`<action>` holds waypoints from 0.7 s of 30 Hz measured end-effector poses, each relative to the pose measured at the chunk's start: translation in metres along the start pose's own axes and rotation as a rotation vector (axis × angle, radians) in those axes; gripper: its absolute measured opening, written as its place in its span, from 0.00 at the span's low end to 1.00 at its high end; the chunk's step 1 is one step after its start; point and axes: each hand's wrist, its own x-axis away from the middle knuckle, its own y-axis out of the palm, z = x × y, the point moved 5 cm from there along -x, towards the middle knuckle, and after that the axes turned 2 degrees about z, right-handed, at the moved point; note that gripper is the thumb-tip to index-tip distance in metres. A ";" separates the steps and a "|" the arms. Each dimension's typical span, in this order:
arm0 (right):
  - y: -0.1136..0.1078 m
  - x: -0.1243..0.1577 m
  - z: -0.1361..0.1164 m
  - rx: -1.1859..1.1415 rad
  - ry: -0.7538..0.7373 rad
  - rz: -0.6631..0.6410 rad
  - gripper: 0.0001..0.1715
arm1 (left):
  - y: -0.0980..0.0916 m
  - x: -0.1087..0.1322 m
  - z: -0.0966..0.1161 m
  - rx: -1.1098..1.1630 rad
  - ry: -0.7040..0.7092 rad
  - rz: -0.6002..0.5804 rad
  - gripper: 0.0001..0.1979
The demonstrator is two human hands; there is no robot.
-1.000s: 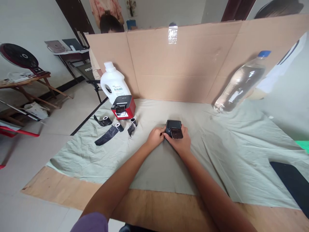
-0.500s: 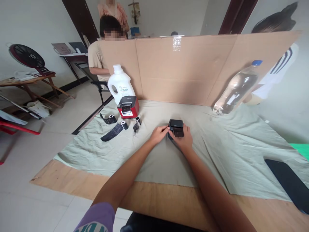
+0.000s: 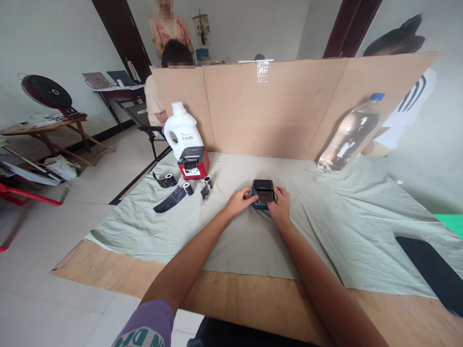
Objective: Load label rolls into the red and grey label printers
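A small black printer stands on the grey-green cloth in front of me, a strip of dark paper hanging over its front. My left hand grips its left side, thumb at the front corner. On the opposite side, my right hand holds the printer with fingers along its edge and thumb near the lower front. The undersides of both grips are hidden. To the left, dark paper rolls lie partly unrolled before a red and black printer.
Behind the red printer stands a white jug. A large clear bottle leans at the right against the cardboard screen. A dark phone lies near the right front edge. Other people are beyond the screen.
My right thumb has shifted from across the printer's front toward its lower right, uncovering more of the front. The camera view has tilted slightly; the printer stays in place.
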 end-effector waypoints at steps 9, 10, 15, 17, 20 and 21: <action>-0.002 -0.030 0.011 -0.005 0.018 -0.107 0.32 | -0.001 0.002 0.005 -0.017 0.022 -0.006 0.25; -0.004 -0.036 0.013 -0.006 0.016 -0.113 0.31 | 0.000 0.002 0.005 -0.014 0.020 -0.007 0.25; -0.009 -0.063 0.026 0.013 0.030 -0.150 0.28 | 0.001 0.000 0.003 -0.010 0.005 -0.020 0.25; -0.008 -0.071 0.028 0.045 0.039 -0.164 0.28 | 0.001 0.000 0.004 -0.008 -0.006 -0.029 0.25; -0.012 -0.079 0.021 0.083 0.000 -0.089 0.24 | 0.000 0.001 0.005 -0.011 -0.031 -0.039 0.25; -0.013 -0.081 0.016 0.097 -0.025 -0.081 0.22 | 0.000 0.001 0.005 -0.015 -0.040 -0.041 0.25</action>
